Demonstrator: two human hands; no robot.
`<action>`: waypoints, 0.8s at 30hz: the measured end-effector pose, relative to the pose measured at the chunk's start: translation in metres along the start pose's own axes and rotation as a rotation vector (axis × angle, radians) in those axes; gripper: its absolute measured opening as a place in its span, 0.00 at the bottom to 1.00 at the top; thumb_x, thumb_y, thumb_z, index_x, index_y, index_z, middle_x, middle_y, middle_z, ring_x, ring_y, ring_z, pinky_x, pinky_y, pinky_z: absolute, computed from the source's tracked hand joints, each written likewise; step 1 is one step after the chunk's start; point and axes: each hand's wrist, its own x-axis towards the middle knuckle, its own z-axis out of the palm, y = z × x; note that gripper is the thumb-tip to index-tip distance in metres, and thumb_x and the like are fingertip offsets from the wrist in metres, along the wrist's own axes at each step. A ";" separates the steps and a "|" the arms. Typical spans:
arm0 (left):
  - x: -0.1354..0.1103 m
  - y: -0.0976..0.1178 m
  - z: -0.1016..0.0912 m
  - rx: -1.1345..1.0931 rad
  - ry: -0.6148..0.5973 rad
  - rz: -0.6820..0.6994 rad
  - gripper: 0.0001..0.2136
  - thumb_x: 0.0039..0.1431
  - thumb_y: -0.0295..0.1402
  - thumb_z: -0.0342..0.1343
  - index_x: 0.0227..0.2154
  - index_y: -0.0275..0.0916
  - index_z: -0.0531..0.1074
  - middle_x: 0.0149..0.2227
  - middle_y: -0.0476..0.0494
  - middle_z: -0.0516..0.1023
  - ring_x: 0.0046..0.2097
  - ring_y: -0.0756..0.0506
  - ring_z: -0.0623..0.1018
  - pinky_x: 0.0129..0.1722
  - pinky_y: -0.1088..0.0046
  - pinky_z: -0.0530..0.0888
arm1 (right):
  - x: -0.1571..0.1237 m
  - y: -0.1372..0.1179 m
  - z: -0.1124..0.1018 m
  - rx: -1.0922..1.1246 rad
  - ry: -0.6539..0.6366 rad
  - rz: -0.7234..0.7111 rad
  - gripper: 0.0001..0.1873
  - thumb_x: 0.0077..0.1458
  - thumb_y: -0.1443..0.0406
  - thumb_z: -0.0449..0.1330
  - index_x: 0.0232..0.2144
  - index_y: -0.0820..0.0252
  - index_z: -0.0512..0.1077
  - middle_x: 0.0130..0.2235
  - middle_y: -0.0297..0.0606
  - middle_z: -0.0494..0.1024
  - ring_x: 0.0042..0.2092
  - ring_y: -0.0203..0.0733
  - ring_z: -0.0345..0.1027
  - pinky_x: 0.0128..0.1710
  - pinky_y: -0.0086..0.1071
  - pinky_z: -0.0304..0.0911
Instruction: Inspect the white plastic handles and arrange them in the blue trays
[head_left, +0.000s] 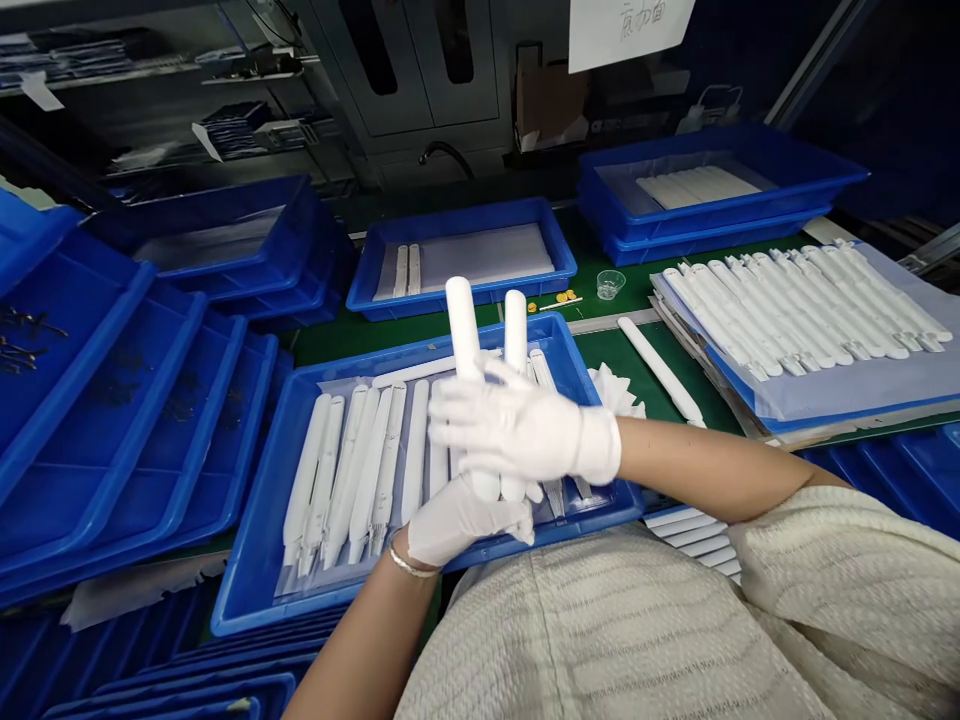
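Note:
Two long white plastic casings (pixel 465 325) with rounded tops stand tilted upward in front of me. My right hand (pixel 521 425), in a white glove, lies across them with its fingers laid over their middle. Below it, my gloved left hand (pixel 461 520) is around their lower ends, though most of its fingers are hidden. Both hands are over a blue tray (pixel 251 545). Inside that tray, several similar white casings (pixel 337 480) lie side by side on a clear sheet, some showing their inner side.
Behind stands another blue tray (pixel 465 285) with two white pieces. Stacked trays (pixel 135 400) rise at left. On the green table lie a single white casing (pixel 660 370), a crumpled tissue (pixel 619 392), a clear cup (pixel 610 285) and small yellow bits (pixel 566 296). White parts (pixel 810 305) fill a stack at right.

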 end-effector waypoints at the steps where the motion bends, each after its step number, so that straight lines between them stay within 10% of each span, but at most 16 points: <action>1: -0.003 0.001 0.002 0.006 -0.020 -0.007 0.16 0.49 0.39 0.71 0.38 0.37 0.77 0.25 0.44 0.78 0.28 0.42 0.79 0.30 0.68 0.76 | 0.005 0.013 -0.007 -0.086 -0.008 -0.011 0.18 0.66 0.58 0.56 0.55 0.42 0.75 0.65 0.27 0.69 0.70 0.48 0.54 0.74 0.51 0.34; 6: -0.009 0.005 0.011 -0.042 -0.060 0.017 0.19 0.50 0.39 0.72 0.39 0.34 0.74 0.26 0.45 0.78 0.27 0.47 0.79 0.28 0.72 0.74 | 0.029 0.087 -0.052 -0.410 0.225 0.324 0.24 0.69 0.59 0.52 0.64 0.56 0.66 0.69 0.41 0.63 0.72 0.56 0.47 0.71 0.60 0.37; 10: -0.006 0.001 0.007 -0.049 0.009 0.059 0.19 0.50 0.39 0.72 0.39 0.33 0.74 0.23 0.46 0.77 0.25 0.48 0.77 0.27 0.74 0.71 | 0.015 0.080 -0.060 -0.208 0.442 0.320 0.22 0.70 0.56 0.50 0.58 0.57 0.71 0.63 0.44 0.71 0.67 0.53 0.58 0.68 0.50 0.52; 17: -0.002 0.002 -0.003 -0.039 0.088 0.120 0.19 0.47 0.45 0.72 0.25 0.32 0.76 0.22 0.42 0.78 0.26 0.47 0.76 0.28 0.72 0.71 | -0.034 0.003 -0.002 -0.016 0.029 -0.264 0.10 0.67 0.64 0.54 0.39 0.55 0.77 0.41 0.40 0.81 0.46 0.45 0.73 0.57 0.46 0.65; 24: -0.011 0.008 0.010 -0.103 -0.120 0.008 0.19 0.49 0.41 0.73 0.38 0.34 0.76 0.26 0.45 0.78 0.27 0.46 0.79 0.27 0.73 0.73 | -0.010 0.055 -0.026 -0.213 -0.010 -0.152 0.20 0.64 0.58 0.52 0.21 0.52 0.70 0.27 0.38 0.73 0.36 0.48 0.67 0.60 0.54 0.58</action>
